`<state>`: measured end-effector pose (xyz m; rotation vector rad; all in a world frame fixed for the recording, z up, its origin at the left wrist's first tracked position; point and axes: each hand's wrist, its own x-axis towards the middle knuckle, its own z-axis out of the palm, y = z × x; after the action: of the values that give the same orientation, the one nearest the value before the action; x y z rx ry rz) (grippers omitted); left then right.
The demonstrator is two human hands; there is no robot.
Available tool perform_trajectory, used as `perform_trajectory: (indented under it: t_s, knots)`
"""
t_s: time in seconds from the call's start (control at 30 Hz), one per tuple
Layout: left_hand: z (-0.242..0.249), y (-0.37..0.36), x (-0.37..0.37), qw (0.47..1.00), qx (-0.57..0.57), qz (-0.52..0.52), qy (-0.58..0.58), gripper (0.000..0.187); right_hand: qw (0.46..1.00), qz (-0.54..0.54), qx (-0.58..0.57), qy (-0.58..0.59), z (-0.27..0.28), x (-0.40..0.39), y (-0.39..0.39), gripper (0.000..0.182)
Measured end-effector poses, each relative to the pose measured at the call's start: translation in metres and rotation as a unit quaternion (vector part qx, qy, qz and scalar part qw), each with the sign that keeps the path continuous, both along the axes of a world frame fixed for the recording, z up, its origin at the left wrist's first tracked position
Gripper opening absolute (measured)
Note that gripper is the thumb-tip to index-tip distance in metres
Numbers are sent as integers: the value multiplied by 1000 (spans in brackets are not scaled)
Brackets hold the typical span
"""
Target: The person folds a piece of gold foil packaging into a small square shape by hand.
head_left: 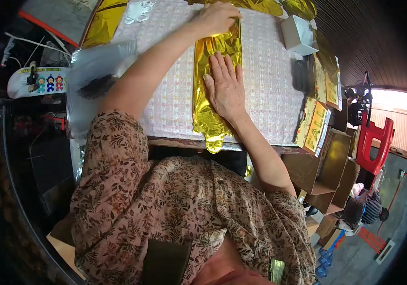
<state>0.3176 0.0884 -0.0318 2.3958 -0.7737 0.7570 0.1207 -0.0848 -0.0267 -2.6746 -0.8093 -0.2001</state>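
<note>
A long, flat gold foil balloon [203,107] lies lengthwise on a pale checked cloth [165,99], its narrow tab hanging at the near table edge. My right hand [225,90] rests flat on the balloon's middle, palm down with fingers stretched out. At the far end, my left hand [216,19] has its fingers bent together over the foil. Its fingertips are partly hidden, but the hand looks closed on the balloon there. Creases run across the foil between both hands.
More gold foil [102,23] lies along the table's far and left edges. Clear plastic sheeting [89,90] covers the left side. A white box [299,35] and a dark object [301,75] stand at right, beside cardboard boxes [334,161]. A red stool [375,145] is farther right.
</note>
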Motion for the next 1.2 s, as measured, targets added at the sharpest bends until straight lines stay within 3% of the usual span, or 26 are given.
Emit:
perform_trajectory:
  t_s: [0.07, 0.1, 0.3, 0.63, 0.7, 0.73, 0.8, 1.0, 1.2]
  knots:
    - [7, -17, -15, 999, -11, -8, 39, 47, 1000, 0, 1, -2, 1, -1, 0, 60]
    - [5, -19, -15, 992, 12, -3, 129, 47, 1000, 1, 2, -3, 2, -1, 0, 60]
    - [-2, -17, -12, 992, 11, -48, 117, 49, 1000, 4, 10, -4, 2, -1, -1, 59]
    - [4, -18, -10, 985, 12, -18, 170, 48, 1000, 5, -6, -17, 2, -2, 0, 58]
    - [14, -10, -13, 962, -143, -57, 227, 36, 1000, 5, -5, -20, 1, -2, 1, 58]
    - [24, -3, -16, 962, -141, -56, 228, 36, 1000, 3, -4, -24, 0, -1, 1, 57]
    - [39, 17, -27, 958, -262, -11, 116, 24, 1000, 2, -2, -25, 0, -1, 1, 57]
    - [25, 67, -89, 982, -67, 26, 176, 24, 999, 3, 0, -33, -2, -1, 0, 57]
    - [4, 66, -115, 992, -12, 12, 125, 30, 999, 2, -9, -41, -4, 0, 0, 58]
